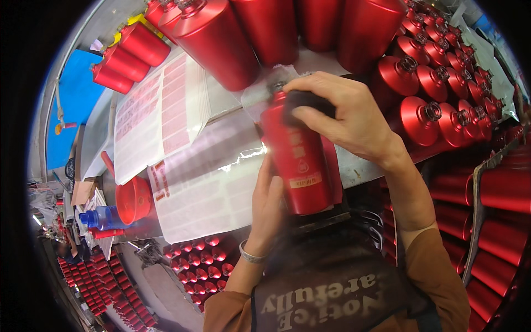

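Note:
In front of me a matte red bottle (303, 166) leans back over the table edge, its neck away from me. Pale lettering and a small light label mark its front. My left hand (268, 199) holds it along the left side, with some fingers hidden behind it. My right hand (343, 113) grips a dark, blurred object (310, 104), perhaps a pad, against the upper part of the bottle. Left of the bottle lie printed transfer sheets (204, 177), glossy and partly see-through. A stack of sheets with red print (166, 105) lies beyond them.
Large red bottles (218, 44) stand along the far side, with many more (420, 119) crowded at right. Racked red bottles (503, 188) fill the lower right. At left are a red plastic container (133, 200) and a clear blue bottle (102, 217). More red bottles (202, 260) stand lower down.

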`<state>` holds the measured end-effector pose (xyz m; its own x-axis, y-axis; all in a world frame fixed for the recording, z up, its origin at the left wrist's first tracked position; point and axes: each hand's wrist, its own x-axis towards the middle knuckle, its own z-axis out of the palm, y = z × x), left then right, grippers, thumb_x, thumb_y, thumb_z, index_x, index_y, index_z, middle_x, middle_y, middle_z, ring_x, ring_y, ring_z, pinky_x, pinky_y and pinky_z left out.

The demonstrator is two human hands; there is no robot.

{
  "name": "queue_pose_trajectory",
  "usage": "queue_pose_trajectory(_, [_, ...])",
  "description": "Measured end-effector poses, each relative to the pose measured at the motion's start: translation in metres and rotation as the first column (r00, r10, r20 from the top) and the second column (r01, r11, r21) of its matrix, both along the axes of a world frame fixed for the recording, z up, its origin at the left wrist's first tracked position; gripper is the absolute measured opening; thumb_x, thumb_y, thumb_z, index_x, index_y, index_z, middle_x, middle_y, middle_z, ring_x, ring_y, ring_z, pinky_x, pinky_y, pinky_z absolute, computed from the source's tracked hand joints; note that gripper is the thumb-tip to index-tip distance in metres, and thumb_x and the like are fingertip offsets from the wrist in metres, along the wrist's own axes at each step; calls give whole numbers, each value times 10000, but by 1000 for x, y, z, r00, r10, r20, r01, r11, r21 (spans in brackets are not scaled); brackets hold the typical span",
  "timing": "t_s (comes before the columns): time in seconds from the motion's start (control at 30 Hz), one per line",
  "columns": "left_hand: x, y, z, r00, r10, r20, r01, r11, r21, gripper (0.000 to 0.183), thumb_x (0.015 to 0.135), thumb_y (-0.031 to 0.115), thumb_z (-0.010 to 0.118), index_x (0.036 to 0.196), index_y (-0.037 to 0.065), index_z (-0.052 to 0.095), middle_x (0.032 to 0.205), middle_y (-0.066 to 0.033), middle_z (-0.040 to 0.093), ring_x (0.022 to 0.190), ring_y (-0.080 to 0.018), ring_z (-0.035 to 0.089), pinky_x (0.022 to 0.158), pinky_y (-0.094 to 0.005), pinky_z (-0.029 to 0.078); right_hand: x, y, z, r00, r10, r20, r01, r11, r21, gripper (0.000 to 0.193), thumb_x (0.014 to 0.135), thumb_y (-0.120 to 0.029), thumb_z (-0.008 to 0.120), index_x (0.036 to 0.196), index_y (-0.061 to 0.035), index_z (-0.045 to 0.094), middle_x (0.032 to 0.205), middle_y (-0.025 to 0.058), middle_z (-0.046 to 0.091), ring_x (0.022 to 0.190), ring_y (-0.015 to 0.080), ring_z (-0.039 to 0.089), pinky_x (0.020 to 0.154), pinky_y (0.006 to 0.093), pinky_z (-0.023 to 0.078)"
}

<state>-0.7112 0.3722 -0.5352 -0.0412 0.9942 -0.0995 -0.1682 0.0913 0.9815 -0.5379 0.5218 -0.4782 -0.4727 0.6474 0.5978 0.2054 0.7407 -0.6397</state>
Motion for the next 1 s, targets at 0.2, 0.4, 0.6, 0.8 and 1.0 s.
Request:
queue_pose_trajectory(0.2, [-12, -7, -12, 997, 76, 2, -76, 997, 24, 631, 1070, 277, 511, 1555, -60, 288, 1552, -171, 419, 1449, -265, 398, 1186, -403, 328, -18, 3, 13, 972, -226, 70, 178, 895, 409, 233, 760, -60, 728, 990, -77, 694, 969, 78, 669, 877, 308, 636, 786, 369, 528])
queue_pose_trajectory(0.4, [-35, -28, -17, 993, 108, -52, -103, 992, 76, 820, 871, 51, 609, 1594, -17, 227, 1628, -185, 300, 1495, -293, 341, 1203, -458, 302, -8, -88, 20, 893, 304, 333, -337, 940, 45, 141, 754, -139, 727, 852, -96, 635, 900, 71, 629, 868, 277, 641, 784, 430, 524])
queue_pose_trajectory(0.6, [-21, -32, -18, 865, -9, -502, 178, 940, 291, 1007, 772, 146, 776, 1585, -43, 212, 1613, -238, 298, 1507, -339, 295, 1209, -467, 275, 2, -24, 7, 974, -184, -131, 205, 965, 166, 175, 755, -36, 676, 921, -87, 661, 946, 84, 676, 887, 330, 637, 791, 417, 526])
queue_pose_trajectory(0.8, [-8, -25, -23, 815, 29, -579, 130, 964, 232, 1115, 732, 160, 867, 1592, -31, 185, 1580, -249, 346, 1478, -358, 348, 1182, -439, 318, 52, -126, -32, 941, 333, -60, -337, 909, -244, 251, 816, -18, 742, 1062, -35, 698, 971, 103, 680, 883, 290, 670, 816, 366, 541])
queue_pose_trajectory(1.0, [-7, -26, -24, 820, 15, -573, 113, 975, 189, 1043, 771, 88, 821, 1596, -14, 191, 1586, -253, 353, 1473, -354, 370, 1172, -399, 349, 62, -96, -55, 978, -146, -146, -14, 661, -751, 412, 1103, -305, 460, 1174, 34, 682, 826, 15, 659, 799, 64, 591, 734, 228, 469])
